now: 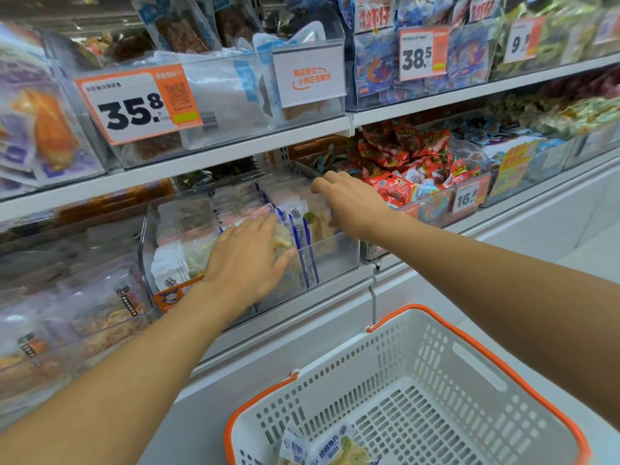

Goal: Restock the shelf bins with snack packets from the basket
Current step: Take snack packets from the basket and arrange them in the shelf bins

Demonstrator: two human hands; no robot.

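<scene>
Clear, blue-edged snack packets point(303, 229), upright

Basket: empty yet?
No, the basket holds at least two snack packets at its near left corner.

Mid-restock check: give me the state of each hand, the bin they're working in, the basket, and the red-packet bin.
left hand: open, fingers flat on packets in the bin
right hand: fingers curled over upright packets at the bin's right end
clear bin: nearly full, packets standing in rows
basket: almost empty, a few packets left at the near edge
red-packet bin: heaped full
</scene>
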